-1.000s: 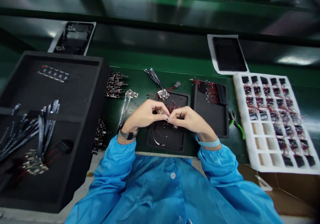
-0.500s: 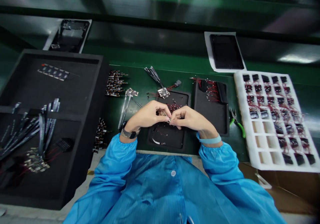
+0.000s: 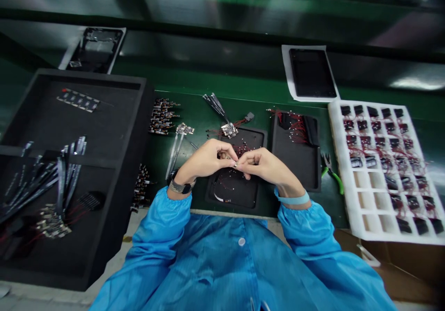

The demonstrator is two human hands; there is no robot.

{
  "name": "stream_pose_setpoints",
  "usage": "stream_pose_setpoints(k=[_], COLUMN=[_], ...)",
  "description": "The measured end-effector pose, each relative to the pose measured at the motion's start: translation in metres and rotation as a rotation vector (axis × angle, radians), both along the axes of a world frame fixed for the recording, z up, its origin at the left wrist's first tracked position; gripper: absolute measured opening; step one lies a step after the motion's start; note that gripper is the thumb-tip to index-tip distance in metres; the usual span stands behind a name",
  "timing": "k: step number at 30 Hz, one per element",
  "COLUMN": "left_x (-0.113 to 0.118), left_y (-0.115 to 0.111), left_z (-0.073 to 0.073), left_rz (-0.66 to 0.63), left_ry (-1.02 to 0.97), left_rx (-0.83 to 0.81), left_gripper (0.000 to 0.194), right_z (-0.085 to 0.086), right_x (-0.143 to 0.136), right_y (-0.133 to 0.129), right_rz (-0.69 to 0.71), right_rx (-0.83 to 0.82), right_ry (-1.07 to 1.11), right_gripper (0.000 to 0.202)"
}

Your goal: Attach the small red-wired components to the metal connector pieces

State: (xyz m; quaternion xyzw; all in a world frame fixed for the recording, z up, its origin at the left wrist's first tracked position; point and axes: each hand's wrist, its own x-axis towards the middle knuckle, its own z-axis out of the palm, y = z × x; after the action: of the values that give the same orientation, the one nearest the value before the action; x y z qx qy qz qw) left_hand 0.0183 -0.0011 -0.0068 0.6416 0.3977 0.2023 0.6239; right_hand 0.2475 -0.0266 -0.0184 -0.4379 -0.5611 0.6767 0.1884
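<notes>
Pinching small part (image 3: 235, 164) betw. both grips: left hand (image 3: 205, 159) & right hand (image 3: 266, 166) fingertips, over black tray (image 3: 243, 197).

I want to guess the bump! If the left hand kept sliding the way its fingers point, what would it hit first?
Most likely the right hand. The left hand points rightward, and its fingertips already meet the right hand's around a tiny part. Depth is hard to judge, but nothing else lies between them.

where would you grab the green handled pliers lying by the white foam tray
Take the green-handled pliers by the green handles, coming from above on the near side. The handles point toward the person, the dark jaws point away, and the white foam tray crowds their right.
</notes>
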Motion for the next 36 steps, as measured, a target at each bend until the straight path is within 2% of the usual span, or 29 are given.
stream_pose_setpoints(k=[7, 17, 29, 31, 33, 34, 36], left_x=[-0.001, -0.004, -0.002, -0.002, -0.002, -0.002, 0.0], left_y=[0.001, 0.005, 0.002, 0.0, -0.003, -0.004, -0.006], left_z=[0.002, -0.007, -0.002, 0.004, 0.016, 0.025, 0.045], left_rz=[0.003, 0.039, 0.067, 0.082, 0.116, 0.134, 0.172], left_ry=[-0.024, -0.147, -0.162, -0.15, -0.111, -0.083, -0.035], left_rx=[-0.014, -0.113, -0.107, -0.087, -0.018, 0.035, 0.152], left_gripper=[0.007, 0.015, 0.015, 0.017, 0.017, 0.015, 0.011], right_z=[-0.003, -0.006, 0.001, 0.007, 0.016, 0.021, 0.029], right_x=[0.001, 0.0, -0.001, 0.004, 0.014, 0.023, 0.045], right_y=[0.0, -0.001, -0.002, -0.001, 0.0, 0.001, 0.0], right_rz=[-0.013, -0.047, -0.069, -0.067, -0.1, -0.152, -0.351], right_rx=[-0.001, 0.052, 0.062, 0.12, 0.229, 0.291, 0.402], right_ry=[-0.006, 0.067, 0.078, 0.079, 0.064, 0.047, 0.01], right_gripper=[0.035, 0.035, 0.035, 0.032, 0.027, 0.026, 0.023])
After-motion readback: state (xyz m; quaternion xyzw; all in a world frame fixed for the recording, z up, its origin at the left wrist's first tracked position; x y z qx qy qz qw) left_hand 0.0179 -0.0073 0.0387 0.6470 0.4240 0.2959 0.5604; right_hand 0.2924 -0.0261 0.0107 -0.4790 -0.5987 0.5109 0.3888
